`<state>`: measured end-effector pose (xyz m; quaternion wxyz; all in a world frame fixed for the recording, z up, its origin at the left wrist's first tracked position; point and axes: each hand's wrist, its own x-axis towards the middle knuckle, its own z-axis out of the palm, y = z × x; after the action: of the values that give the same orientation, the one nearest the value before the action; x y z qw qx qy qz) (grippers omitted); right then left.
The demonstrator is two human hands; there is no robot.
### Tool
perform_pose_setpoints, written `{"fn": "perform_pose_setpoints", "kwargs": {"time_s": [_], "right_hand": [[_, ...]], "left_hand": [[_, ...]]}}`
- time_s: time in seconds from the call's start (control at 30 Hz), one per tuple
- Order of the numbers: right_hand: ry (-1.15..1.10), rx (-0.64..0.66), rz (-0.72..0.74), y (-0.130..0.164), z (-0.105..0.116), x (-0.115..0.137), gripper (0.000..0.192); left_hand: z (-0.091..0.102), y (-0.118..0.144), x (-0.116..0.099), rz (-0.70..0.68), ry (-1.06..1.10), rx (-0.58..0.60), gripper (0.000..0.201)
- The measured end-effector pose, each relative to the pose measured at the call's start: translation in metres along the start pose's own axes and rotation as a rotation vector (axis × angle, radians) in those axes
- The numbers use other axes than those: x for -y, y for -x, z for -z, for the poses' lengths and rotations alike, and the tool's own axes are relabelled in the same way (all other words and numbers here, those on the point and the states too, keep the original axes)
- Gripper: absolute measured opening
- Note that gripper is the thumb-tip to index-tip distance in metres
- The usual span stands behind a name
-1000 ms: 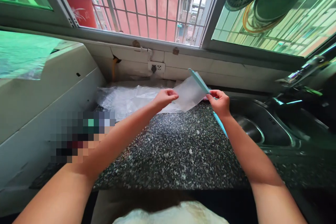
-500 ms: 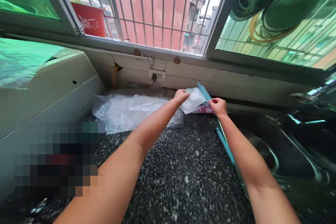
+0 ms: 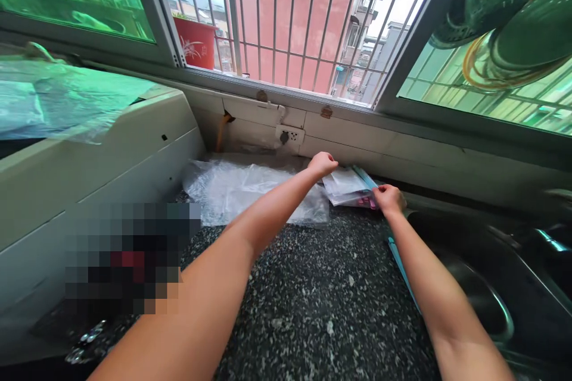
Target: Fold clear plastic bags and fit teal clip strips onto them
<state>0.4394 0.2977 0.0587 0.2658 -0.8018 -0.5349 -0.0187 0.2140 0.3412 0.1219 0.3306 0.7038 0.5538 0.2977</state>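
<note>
My right hand (image 3: 389,197) pinches the near end of a long teal bag sealing clip (image 3: 365,177). The clip lies along the right side of a clear plastic bag (image 3: 345,181) with pink items inside. My left hand (image 3: 322,164) is held just above the bag's far left corner, fingers pressed together. What those fingers hold, if anything, is hidden. A second teal strip (image 3: 401,268) rests on the counter by the sink, partly behind my right forearm. Left of the bag, a crumpled clear plastic sheet (image 3: 250,187) is spread out, with my left forearm across its right part.
The speckled black counter (image 3: 313,297) runs up to the tiled wall, which has a socket (image 3: 290,137). A steel sink (image 3: 473,286) is on the right. At left stands a white appliance (image 3: 98,190) under plastic film. Beyond is a barred window with a red pot (image 3: 196,43).
The view has shifted, so the scene sits further right. My left hand has come off the bag's corner and is now above it. My right hand still pinches the clip, which lies lower.
</note>
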Motion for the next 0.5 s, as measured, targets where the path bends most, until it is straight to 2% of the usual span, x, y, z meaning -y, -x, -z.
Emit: {"fn": "perform_pose_setpoints", "kwargs": {"time_s": [0.13, 0.2, 0.27, 0.37, 0.4, 0.5], "right_hand": [[0.083, -0.011, -0.048, 0.005, 0.008, 0.006, 0.025], [0.105, -0.058, -0.003, 0.008, 0.013, 0.010, 0.027], [0.111, -0.162, 0.144, 0.013, 0.017, 0.016, 0.029], [0.107, -0.277, 0.499, 0.027, 0.017, 0.032, 0.032], [0.113, -0.260, 0.606, 0.033, 0.016, 0.040, 0.031], [0.137, -0.176, 0.732, 0.057, 0.013, 0.066, 0.022]], "left_hand": [[0.046, 0.013, 0.002, -0.027, -0.078, 0.007, 0.035], [0.075, 0.020, 0.009, -0.025, -0.122, -0.046, 0.031], [0.104, 0.028, 0.019, -0.037, -0.151, -0.118, 0.023], [0.142, 0.043, 0.038, -0.078, -0.196, -0.245, 0.013], [0.152, 0.049, 0.045, -0.107, -0.217, -0.272, 0.011], [0.174, 0.071, 0.062, -0.165, -0.273, -0.264, 0.011]]}}
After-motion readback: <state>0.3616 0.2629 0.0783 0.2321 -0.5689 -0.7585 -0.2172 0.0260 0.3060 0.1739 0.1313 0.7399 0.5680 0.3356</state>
